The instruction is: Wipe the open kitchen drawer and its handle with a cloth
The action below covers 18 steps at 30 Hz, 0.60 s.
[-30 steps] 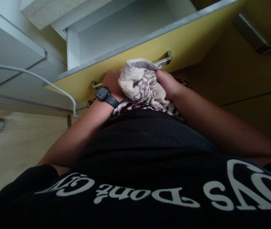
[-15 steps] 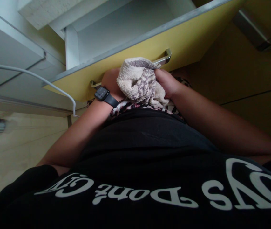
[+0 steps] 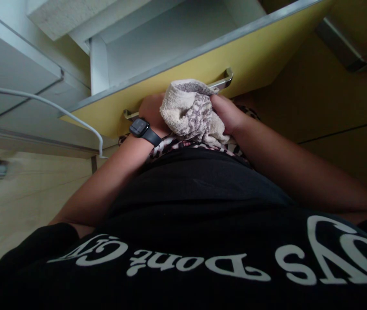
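Observation:
A bunched beige towel (image 3: 185,114) with grey-purple patches hangs between my hands, in front of an open drawer's yellow front (image 3: 254,69). At its left side my left hand (image 3: 152,107) grips it, the fingers hidden behind the cloth; a black smartwatch (image 3: 140,127) is on that wrist. My right hand (image 3: 226,112) is closed on the towel's right side, thumb near its upper edge, the other fingers out of sight. Just behind the towel runs a metal drawer handle (image 3: 226,79), partly covered by it.
The pulled-out drawer (image 3: 167,43) has pale inner walls. A white cable (image 3: 73,116) curves down at the left, beside grey panels (image 3: 9,56). Another metal handle (image 3: 341,43) juts out at the upper right. A pale stone-like edge (image 3: 73,17) overhangs the drawer.

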### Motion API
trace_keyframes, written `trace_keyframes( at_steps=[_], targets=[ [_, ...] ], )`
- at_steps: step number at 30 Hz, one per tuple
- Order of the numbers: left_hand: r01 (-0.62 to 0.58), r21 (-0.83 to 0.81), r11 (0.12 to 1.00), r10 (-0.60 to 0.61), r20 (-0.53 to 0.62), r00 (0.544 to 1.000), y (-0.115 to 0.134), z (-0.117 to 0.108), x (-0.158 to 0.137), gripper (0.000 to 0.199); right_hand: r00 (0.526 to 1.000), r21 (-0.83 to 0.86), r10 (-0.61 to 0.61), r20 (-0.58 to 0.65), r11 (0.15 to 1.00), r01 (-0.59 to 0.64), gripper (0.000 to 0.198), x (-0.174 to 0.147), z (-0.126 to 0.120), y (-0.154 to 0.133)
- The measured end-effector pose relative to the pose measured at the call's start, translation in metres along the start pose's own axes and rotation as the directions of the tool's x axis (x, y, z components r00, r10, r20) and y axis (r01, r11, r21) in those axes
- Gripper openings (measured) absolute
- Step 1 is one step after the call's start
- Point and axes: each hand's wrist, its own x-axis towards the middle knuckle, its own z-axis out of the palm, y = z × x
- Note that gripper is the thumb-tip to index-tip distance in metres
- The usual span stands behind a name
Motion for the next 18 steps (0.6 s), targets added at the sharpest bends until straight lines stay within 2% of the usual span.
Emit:
trace_keyframes(
  at_steps=[3,7,18],
  targets=[
    [0.066,0.025,0.998,-0.066,0.001,0.998,0.0010,0.0005,0.0003,0.054,1.000,-0.009,0.001,-0.004,1.000,-0.001,0.036,-0.0014,0.0006,-0.0012],
    [0.094,0.032,0.995,-0.094,-0.002,0.996,0.0027,-0.0011,-0.0010,0.051,1.000,-0.009,-0.006,-0.001,1.000,0.006,0.038,-0.0024,0.0005,-0.0017],
    [0.098,0.037,0.994,-0.096,-0.052,0.994,0.0045,-0.0030,-0.0017,0.041,1.000,-0.022,-0.016,0.003,1.000,0.016,0.041,-0.0013,-0.0004,0.0008]
  ],
)
